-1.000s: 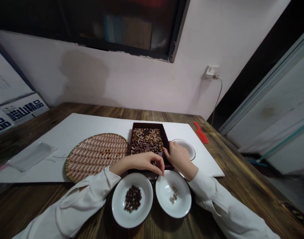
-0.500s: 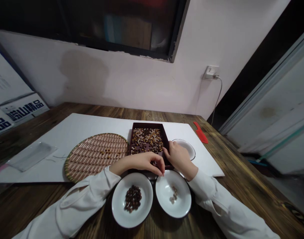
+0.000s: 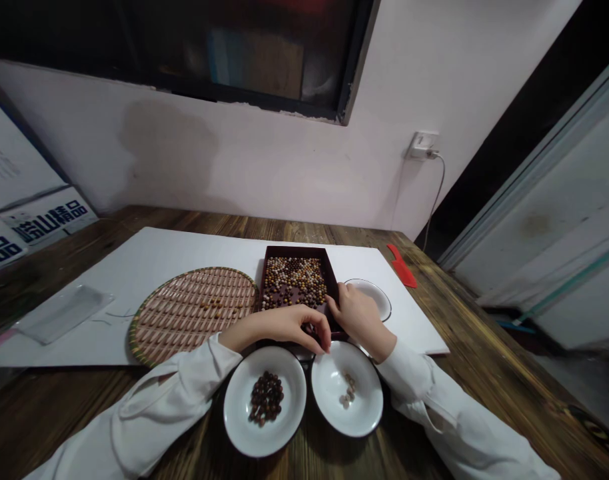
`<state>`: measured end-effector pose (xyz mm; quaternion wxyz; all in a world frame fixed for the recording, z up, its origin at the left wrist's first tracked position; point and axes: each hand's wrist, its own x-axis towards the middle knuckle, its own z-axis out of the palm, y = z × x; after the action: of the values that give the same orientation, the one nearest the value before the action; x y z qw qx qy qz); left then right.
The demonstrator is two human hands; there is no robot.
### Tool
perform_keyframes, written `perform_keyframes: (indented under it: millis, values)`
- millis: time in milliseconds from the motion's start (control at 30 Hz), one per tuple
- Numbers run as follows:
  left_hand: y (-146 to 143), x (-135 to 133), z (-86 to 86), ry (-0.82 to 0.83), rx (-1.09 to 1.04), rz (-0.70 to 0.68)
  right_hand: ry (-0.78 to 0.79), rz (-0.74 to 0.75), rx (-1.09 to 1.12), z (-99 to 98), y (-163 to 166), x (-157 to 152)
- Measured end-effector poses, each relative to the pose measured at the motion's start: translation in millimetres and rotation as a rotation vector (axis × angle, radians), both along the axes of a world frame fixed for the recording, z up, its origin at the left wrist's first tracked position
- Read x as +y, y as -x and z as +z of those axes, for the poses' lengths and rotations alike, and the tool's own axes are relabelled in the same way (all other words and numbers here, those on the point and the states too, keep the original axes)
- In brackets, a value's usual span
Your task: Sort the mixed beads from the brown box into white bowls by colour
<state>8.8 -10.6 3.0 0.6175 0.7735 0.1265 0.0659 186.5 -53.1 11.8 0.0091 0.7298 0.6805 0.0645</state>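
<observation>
My left hand (image 3: 293, 325) reaches across the front of a dark red box (image 3: 331, 272), thumb and fingertip pinched together above the rim of a white bowl (image 3: 327, 393). Whatever is in that pinch is too small to make out. A few pale beads (image 3: 348, 391) lie in this bowl. To its left, another white bowl (image 3: 237, 400) holds a heap of dark brown beads (image 3: 266, 399). My right hand (image 3: 359, 313) grips the box's right wall, its fingers over the edge. Many mixed beads (image 3: 297, 275) in white, yellow and brown cover much of the box floor.
Left of the box, a round woven tray (image 3: 174, 313) carries several yellowish beads (image 3: 215, 305). Behind my right hand sits a white dish (image 3: 382, 300). A red comb-like tool (image 3: 402, 268) lies at the right of the white board (image 3: 129, 267). A clear plastic packet (image 3: 64, 313) rests at the left.
</observation>
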Motion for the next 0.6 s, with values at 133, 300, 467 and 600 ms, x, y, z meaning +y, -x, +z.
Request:
perform_keyframes:
  millis: [133, 300, 467, 600]
  values:
    - [0.1, 0.7, -1.1, -0.009, -0.004, -0.009, -0.002, 0.005, 0.003, 0.5, -0.2, -0.1]
    - [0.1, 0.3, 0.1, -0.021, 0.005, -0.002, -0.016, 0.003, 0.013, -0.3, -0.4, 0.0]
    - [0.4, 1.0, -0.2, -0.033, 0.002, -0.009, -0.02, 0.005, 0.019, -0.9, -0.7, 0.4]
    - [0.8, 2.2, -0.4, -0.045, 0.012, -0.011, -0.015, 0.002, 0.014, -1.1, -0.7, 1.0]
